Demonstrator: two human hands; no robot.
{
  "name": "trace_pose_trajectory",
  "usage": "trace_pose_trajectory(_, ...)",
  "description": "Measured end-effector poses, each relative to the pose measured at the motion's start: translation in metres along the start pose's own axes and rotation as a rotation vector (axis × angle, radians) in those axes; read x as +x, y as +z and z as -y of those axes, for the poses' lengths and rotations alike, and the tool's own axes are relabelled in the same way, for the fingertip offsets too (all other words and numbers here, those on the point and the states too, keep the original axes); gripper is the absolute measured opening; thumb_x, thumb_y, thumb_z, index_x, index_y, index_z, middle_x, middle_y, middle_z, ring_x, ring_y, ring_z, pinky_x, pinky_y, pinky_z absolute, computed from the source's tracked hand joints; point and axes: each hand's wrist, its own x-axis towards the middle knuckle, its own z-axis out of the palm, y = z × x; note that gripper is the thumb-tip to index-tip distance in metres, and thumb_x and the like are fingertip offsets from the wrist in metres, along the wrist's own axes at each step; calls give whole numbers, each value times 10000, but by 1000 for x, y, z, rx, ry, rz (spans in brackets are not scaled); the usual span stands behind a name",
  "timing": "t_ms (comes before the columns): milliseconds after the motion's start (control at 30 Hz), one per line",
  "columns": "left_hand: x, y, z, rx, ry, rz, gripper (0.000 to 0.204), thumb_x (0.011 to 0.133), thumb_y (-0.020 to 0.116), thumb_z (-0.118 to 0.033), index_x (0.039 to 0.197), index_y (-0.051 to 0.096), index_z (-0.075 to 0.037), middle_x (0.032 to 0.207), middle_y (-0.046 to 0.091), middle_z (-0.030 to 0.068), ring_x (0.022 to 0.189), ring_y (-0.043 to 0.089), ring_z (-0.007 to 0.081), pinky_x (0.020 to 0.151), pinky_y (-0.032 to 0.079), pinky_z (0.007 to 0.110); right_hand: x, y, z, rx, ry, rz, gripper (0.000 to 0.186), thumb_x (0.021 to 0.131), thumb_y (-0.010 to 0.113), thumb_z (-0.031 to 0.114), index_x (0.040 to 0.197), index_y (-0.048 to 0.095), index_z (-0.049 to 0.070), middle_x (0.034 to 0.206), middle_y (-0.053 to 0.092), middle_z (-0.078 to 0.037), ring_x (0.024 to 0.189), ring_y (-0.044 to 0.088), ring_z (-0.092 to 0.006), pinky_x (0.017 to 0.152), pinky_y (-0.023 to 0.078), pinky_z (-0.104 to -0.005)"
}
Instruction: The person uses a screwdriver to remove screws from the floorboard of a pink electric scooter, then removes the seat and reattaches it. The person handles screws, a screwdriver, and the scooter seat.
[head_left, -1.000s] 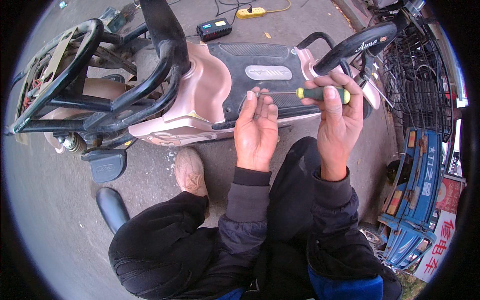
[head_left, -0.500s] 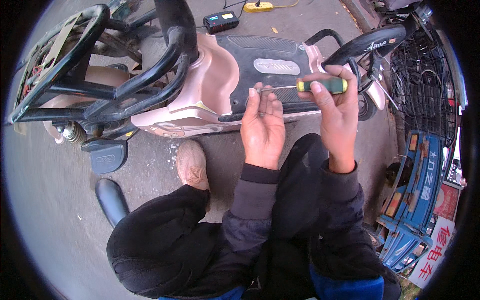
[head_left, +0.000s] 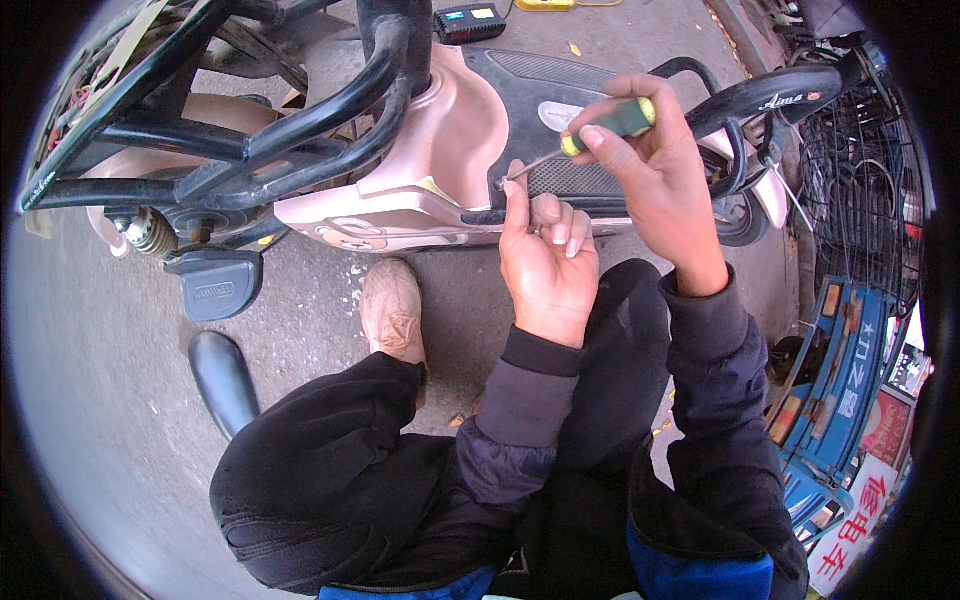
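My right hand (head_left: 660, 180) is closed on a screwdriver with a green-and-yellow handle (head_left: 622, 124), its thin shaft slanting down-left. My left hand (head_left: 550, 272), palm up with fingers curled, pinches a small metal piece (head_left: 506, 182) between thumb and finger at the shaft's tip; its shape is hard to make out. Both hands are at the near side of a scooter's dark footboard (head_left: 540, 72), beside its pink body panel (head_left: 465, 135). Whether the tip touches the footboard I cannot tell.
Black tube framework (head_left: 280, 140) fills the upper left. A pedal-like grey part (head_left: 220, 285) and black curved piece (head_left: 225, 385) lie low left, near my shoe (head_left: 390, 305). A charger (head_left: 468, 25) and yellow power strip (head_left: 545, 4) are beyond. Wire baskets (head_left: 850, 190) and blue metalwork (head_left: 835, 380) line the right.
Both hands have moved up toward the footboard's near edge. My right hand has risen more, so the screwdriver has gone from level to slanting down toward my left fingertips.
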Motion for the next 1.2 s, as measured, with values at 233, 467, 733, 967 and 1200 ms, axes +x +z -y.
trace_pose_trajectory(233, -2, 9, 2, -22, 13, -56, 191, 1155, 519, -261, 1274, 598, -134, 736, 462, -30, 570, 375, 95, 522, 327, 258, 12, 3, 7, -144, -33, 94, 390, 1059, 649, 53, 1399, 467, -13, 1157, 701, -117, 1046, 679, -156, 911, 579, -305)
trace_pose_trajectory(467, -1, 8, 1, -9, -2, -43, 288, 1180, 451, -304, 1420, 504, -155, 726, 479, -15, 579, 404, 92, 516, 355, 254, 16, 8, 5, -218, -37, 149, 361, 1048, 677, 56, 1363, 506, 13, 1154, 686, -69, 1032, 646, -103, 894, 566, -264)
trace_pose_trajectory(733, -3, 0, 20, 465, 33, -27, 279, 1168, 460, -256, 1249, 626, -46, 719, 457, -32, 575, 393, 64, 516, 322, 241, 24, 13, 19, -629, -197, 156, 361, 966, 816, 196, 1205, 594, 41, 892, 693, -92, 662, 678, -161, 657, 561, -287)
trace_pose_trajectory(967, 1, -17, 27, 843, -11, -13, 234, 1123, 511, -159, 1235, 658, -16, 805, 568, -15, 663, 465, 54, 593, 368, 239, 33, 13, 25, -735, -484, 164, 386, 921, 849, 271, 1142, 621, 51, 768, 663, -145, 626, 684, -269, 629, 550, -354)
trace_pose_trajectory(1200, 5, -31, 41, 1253, 96, 132, 306, 945, 465, 81, 1204, 624, 42, 1016, 675, 95, 912, 627, 178, 874, 526, 336, 42, 13, 33, -900, -374, 241, 314, 950, 778, 215, 1144, 623, 22, 841, 664, -172, 717, 678, -308, 670, 542, -363)
